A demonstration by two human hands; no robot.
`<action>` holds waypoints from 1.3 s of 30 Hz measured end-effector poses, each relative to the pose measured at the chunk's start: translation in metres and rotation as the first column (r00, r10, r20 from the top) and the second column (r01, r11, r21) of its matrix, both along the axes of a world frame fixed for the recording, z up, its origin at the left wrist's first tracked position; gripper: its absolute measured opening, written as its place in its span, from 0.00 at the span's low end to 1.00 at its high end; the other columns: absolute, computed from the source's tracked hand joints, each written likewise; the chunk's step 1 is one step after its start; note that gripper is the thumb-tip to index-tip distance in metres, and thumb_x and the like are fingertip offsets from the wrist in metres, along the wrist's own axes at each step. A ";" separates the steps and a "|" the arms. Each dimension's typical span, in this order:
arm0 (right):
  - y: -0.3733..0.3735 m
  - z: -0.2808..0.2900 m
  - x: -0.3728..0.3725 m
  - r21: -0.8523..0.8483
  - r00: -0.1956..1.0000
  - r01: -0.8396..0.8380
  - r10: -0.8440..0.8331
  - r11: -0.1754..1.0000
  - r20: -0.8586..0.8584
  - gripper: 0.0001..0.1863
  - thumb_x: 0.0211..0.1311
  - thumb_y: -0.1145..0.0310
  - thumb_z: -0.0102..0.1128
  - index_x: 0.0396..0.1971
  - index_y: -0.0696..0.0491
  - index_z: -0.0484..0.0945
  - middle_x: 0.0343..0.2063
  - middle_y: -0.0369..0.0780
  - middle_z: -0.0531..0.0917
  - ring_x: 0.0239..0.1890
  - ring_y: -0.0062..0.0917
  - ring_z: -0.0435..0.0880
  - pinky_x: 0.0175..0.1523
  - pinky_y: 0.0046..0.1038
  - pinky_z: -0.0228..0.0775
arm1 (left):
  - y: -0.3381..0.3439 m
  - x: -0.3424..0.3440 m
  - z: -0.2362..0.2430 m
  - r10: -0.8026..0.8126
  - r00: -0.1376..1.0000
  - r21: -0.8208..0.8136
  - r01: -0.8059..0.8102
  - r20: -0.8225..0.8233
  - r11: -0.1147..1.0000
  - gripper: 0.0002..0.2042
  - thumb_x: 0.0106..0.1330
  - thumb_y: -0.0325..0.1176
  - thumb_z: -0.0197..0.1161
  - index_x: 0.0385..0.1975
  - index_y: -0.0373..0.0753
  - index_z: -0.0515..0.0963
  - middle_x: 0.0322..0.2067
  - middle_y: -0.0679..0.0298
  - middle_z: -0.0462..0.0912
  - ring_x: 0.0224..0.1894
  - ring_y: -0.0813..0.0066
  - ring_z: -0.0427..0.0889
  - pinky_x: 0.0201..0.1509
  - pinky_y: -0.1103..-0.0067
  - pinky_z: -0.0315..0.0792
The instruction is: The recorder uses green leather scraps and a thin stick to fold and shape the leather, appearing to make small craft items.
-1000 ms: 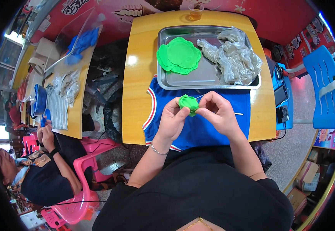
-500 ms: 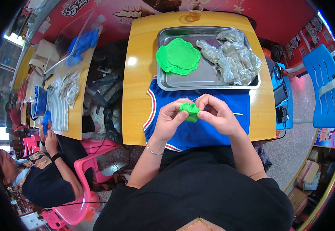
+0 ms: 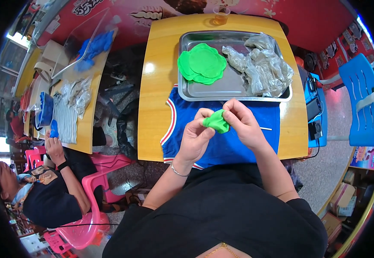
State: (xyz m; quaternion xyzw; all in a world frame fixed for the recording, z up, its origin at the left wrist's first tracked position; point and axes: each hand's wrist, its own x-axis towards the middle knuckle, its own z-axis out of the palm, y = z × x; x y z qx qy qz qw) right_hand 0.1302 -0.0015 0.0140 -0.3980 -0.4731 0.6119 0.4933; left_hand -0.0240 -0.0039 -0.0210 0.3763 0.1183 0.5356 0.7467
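My left hand [image 3: 197, 139] grips a crumpled, green, soft-looking piece [image 3: 215, 121] at its left side, while my right hand [image 3: 243, 124] pinches its upper right edge. Both hands are over a blue sleeveless garment [image 3: 260, 150] with red-and-white trim, lying on the yellow table [image 3: 152, 77]. A thin white stick [image 3: 265, 128] shows on the garment right of my hands. Just beyond them, a steel tray [image 3: 234, 96] holds a stack of green scallop-edged rounds [image 3: 202, 63] and bunched translucent plastic bags [image 3: 268, 71].
A cup of amber drink [image 3: 220, 18] stands at the back. A co-worker [image 3: 49, 193] sits left on a pink chair [image 3: 93, 202], handling blue material [image 3: 53, 129] by another table [image 3: 86, 135]. Right are a blue chair [image 3: 359, 124], black devices [image 3: 314, 107] and cardboard boxes [image 3: 341, 198].
My right fingers have moved up along the green piece, which is now more tilted and stretched toward the upper right. The co-worker's hands have shifted.
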 end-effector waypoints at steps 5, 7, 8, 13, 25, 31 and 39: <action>0.000 -0.007 -0.001 0.031 0.999 0.052 -0.052 0.998 0.001 0.10 0.66 0.64 0.48 0.27 0.53 0.68 0.21 0.29 0.68 0.23 0.10 0.64 0.27 0.15 0.57 | -0.002 0.003 -0.001 -0.007 0.998 -0.223 0.022 0.068 0.975 0.06 0.64 0.27 0.55 0.39 0.37 0.76 0.39 0.66 0.77 0.44 0.78 0.74 0.52 0.79 0.66; 0.000 -0.007 -0.002 0.028 0.996 0.084 -0.083 0.996 -0.025 0.11 0.66 0.64 0.47 0.26 0.53 0.68 0.21 0.28 0.68 0.23 0.10 0.64 0.27 0.15 0.57 | -0.003 0.006 -0.003 -0.020 0.995 -0.262 0.046 0.101 0.964 0.07 0.65 0.28 0.54 0.40 0.38 0.75 0.39 0.66 0.77 0.44 0.78 0.74 0.52 0.78 0.66; 0.001 -0.008 -0.002 0.005 0.995 0.092 -0.092 0.996 -0.041 0.11 0.67 0.63 0.47 0.26 0.53 0.68 0.21 0.28 0.68 0.23 0.10 0.64 0.27 0.15 0.56 | -0.004 0.007 -0.005 -0.017 0.995 -0.272 0.043 0.098 0.961 0.08 0.66 0.30 0.53 0.42 0.38 0.74 0.41 0.65 0.77 0.46 0.76 0.74 0.54 0.76 0.65; 0.000 -0.012 0.001 -0.029 0.994 0.101 -0.100 0.994 0.051 0.13 0.68 0.62 0.44 0.26 0.53 0.69 0.20 0.29 0.68 0.23 0.11 0.64 0.27 0.16 0.56 | 0.001 0.005 -0.007 -0.011 1.000 -0.217 0.014 0.014 0.976 0.09 0.67 0.31 0.51 0.43 0.37 0.73 0.42 0.63 0.77 0.46 0.75 0.74 0.55 0.75 0.65; -0.005 -0.004 -0.008 0.441 0.854 0.342 -0.470 0.830 0.222 0.08 0.56 0.73 0.59 0.33 0.56 0.71 0.26 0.34 0.73 0.27 0.17 0.70 0.31 0.18 0.64 | 0.000 0.007 0.000 0.205 0.966 -0.170 -0.232 -0.160 0.958 0.05 0.62 0.25 0.57 0.35 0.35 0.77 0.32 0.69 0.77 0.37 0.83 0.74 0.47 0.84 0.68; -0.009 -0.009 -0.004 0.362 0.844 0.148 -0.308 0.921 0.440 0.06 0.51 0.78 0.60 0.27 0.59 0.72 0.31 0.40 0.73 0.30 0.22 0.71 0.32 0.20 0.66 | 0.003 0.006 0.004 0.298 0.890 -0.112 -0.354 -0.345 0.929 0.05 0.62 0.27 0.59 0.35 0.34 0.77 0.28 0.70 0.78 0.31 0.87 0.74 0.39 0.87 0.69; -0.003 -0.008 -0.010 0.461 0.786 0.101 -0.355 0.882 0.506 0.06 0.60 0.74 0.51 0.26 0.60 0.68 0.26 0.42 0.70 0.27 0.32 0.70 0.32 0.28 0.64 | 0.013 -0.010 -0.005 0.007 0.989 -0.220 -0.040 -0.150 0.975 0.05 0.63 0.26 0.57 0.36 0.34 0.73 0.33 0.66 0.78 0.37 0.83 0.76 0.45 0.84 0.69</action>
